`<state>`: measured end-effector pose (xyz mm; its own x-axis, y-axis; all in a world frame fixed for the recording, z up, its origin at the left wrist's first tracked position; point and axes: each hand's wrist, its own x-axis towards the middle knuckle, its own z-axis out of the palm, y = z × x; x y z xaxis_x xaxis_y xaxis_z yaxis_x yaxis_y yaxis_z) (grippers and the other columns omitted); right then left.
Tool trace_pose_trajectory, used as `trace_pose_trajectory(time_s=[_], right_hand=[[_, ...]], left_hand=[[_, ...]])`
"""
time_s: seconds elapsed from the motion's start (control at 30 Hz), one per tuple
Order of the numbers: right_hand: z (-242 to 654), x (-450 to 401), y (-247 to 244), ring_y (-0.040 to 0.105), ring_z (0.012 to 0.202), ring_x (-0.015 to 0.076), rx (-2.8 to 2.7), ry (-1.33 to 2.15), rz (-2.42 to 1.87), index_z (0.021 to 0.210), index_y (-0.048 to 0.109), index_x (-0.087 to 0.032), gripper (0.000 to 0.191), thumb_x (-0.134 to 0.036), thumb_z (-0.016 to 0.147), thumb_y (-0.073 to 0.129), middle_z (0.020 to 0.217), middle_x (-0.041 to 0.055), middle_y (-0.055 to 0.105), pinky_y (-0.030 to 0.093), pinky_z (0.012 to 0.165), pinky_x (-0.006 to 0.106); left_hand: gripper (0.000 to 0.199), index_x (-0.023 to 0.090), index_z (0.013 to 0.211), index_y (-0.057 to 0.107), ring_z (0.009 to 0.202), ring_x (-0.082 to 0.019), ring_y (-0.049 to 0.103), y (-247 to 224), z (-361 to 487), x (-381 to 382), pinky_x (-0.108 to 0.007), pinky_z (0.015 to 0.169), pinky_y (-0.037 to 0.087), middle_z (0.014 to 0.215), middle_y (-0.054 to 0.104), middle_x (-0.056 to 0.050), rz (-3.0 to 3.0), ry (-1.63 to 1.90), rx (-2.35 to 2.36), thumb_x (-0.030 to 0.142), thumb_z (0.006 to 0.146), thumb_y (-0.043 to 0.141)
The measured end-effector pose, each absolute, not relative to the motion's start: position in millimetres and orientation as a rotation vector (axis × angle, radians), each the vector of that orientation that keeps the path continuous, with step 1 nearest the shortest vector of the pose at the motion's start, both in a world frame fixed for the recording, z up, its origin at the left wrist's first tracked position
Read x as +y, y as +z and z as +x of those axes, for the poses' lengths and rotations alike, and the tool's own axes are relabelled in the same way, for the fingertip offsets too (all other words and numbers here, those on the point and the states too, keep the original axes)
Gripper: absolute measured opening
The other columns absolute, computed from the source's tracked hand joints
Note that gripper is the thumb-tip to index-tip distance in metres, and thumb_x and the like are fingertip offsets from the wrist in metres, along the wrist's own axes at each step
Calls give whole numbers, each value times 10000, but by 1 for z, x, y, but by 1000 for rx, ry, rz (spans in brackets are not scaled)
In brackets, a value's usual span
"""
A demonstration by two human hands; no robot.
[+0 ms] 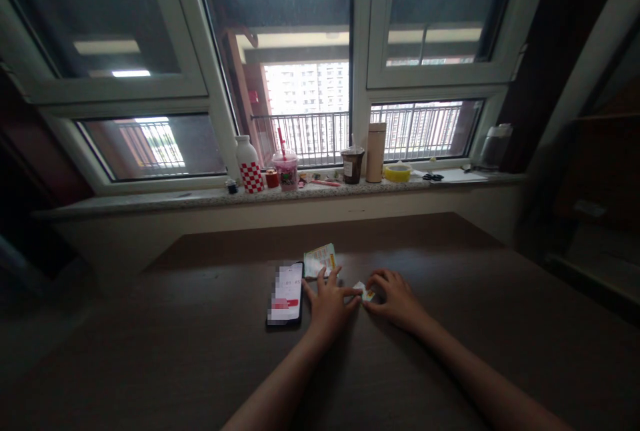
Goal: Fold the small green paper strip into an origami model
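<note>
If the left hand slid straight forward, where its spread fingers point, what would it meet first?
Likely the printed paper: the left hand overlaps its near edge in view, though whether they touch is unclear.

Two hands [327,304] [397,298], one small paper piece [369,295], one phone [286,295], two lidded cups [287,171] [353,166], one yellow tape roll [397,174]

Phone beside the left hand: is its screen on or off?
On: the phone shows a bright, lit display with a red patch.
</note>
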<state>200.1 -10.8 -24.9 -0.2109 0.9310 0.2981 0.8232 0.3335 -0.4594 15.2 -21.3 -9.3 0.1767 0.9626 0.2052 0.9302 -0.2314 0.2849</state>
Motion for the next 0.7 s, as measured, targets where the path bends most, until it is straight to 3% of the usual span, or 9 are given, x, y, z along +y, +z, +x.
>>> trace_pose_trajectory(time_s=[0.27,0.43,0.7], right_hand=[[204,-8,-28,467,1147,261,-2077,339,-1519,973,656,-299,364,-471,659,724,1189,34,558,349,985,407],[202,-6,-29,484,1111,248,-2032,315,-1523,915,668,-293,222,-449,761,633,1131,32,584,353,971,403],[193,-13,-17,517,999,230,-2098,102,-1541,894,630,-245,187,-359,746,641,1021,44,602,392,874,346]], left_hand=[[226,519,1013,660,1385,-352,197,-12,15,-20,-750,1013,-3,1477,369,54,2302,547,1878,531,799,588],[217,514,1001,666,1389,-345,194,-12,15,-20,-740,1020,-16,1474,374,42,2279,545,1867,521,795,599],[231,498,1015,671,1388,-331,207,-11,14,-19,-674,1076,-9,1462,389,48,2299,554,1843,519,801,588]])
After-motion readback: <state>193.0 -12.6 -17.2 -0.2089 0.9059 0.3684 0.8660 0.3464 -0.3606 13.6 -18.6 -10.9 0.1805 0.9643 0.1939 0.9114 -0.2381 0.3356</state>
